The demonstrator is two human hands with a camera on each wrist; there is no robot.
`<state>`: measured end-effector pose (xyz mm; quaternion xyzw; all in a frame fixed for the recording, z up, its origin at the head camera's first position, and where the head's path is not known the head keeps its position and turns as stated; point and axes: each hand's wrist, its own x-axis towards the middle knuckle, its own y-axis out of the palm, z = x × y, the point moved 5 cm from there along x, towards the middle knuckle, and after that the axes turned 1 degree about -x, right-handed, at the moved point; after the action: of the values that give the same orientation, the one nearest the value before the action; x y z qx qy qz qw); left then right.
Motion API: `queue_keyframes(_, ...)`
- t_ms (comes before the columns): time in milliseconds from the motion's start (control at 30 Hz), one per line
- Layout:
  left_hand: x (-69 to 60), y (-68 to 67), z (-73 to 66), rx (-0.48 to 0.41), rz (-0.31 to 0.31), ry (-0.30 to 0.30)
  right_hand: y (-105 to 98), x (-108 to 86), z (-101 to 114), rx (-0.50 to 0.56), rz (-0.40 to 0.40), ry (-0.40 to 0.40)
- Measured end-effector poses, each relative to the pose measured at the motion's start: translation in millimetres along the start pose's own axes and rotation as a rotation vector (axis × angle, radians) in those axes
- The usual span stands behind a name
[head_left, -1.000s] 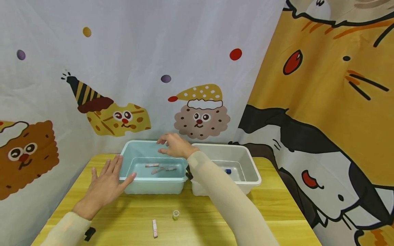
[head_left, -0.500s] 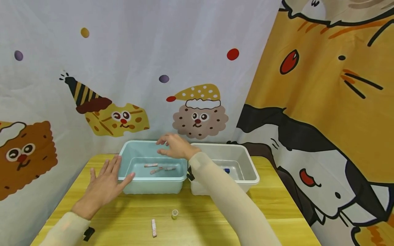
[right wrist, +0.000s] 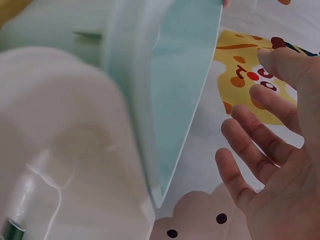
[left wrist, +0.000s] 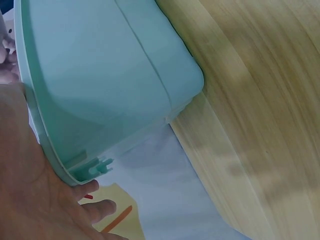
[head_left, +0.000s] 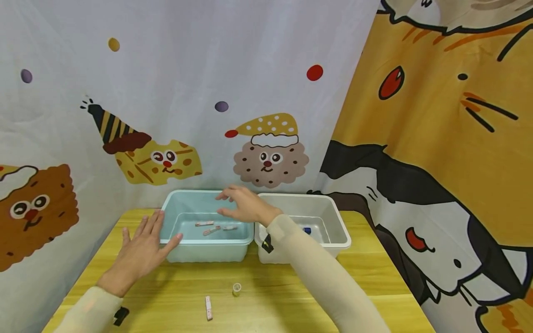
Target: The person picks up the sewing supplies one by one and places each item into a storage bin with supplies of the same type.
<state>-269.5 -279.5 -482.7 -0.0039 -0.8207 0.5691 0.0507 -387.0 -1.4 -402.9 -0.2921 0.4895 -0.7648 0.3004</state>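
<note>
My left hand (head_left: pixel 139 252) rests with spread, straight fingers on the left rim of a light blue plastic bin (head_left: pixel 206 252). In the left wrist view, the palm presses that rim. My right hand (head_left: pixel 245 203) hovers above the bin's right side, fingers apart and loosely bent, nothing between them. The right wrist view shows its empty fingers (right wrist: pixel 250 145) beside the bin's edge. Inside the blue bin lie three small pale pieces: a pinkish-white strip (head_left: pixel 204 224), another strip (head_left: pixel 212 231) and a greyish piece (head_left: pixel 230 228).
A white bin (head_left: pixel 316 246) stands against the blue one's right side, holding a small dark blue cylinder (head_left: pixel 306 230). On the wooden table (head_left: pixel 175 296) in front are a pinkish-white strip (head_left: pixel 208 308) and a small upright yellowish cylinder (head_left: pixel 237 289). A cartoon-printed cloth (head_left: pixel 166 92) hangs behind.
My right hand has shifted slightly right and lower over the blue bin, its sleeve moving right too. The left hand stays on the rim, and the pieces lie where they were.
</note>
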Motion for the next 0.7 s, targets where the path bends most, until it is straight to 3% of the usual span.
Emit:
queue_keyframes(267, 0.4, 0.1, -0.9, -0.006, 0.005, 0.000, 3, -26.5, -2, 0.032, -0.001, 0.008)
queue_keyframes(700, -0.3, -0.7, -2.2, -0.011, 0.001, 0.001, 14, -58.6, 16, 0.033, -0.032, -0.051)
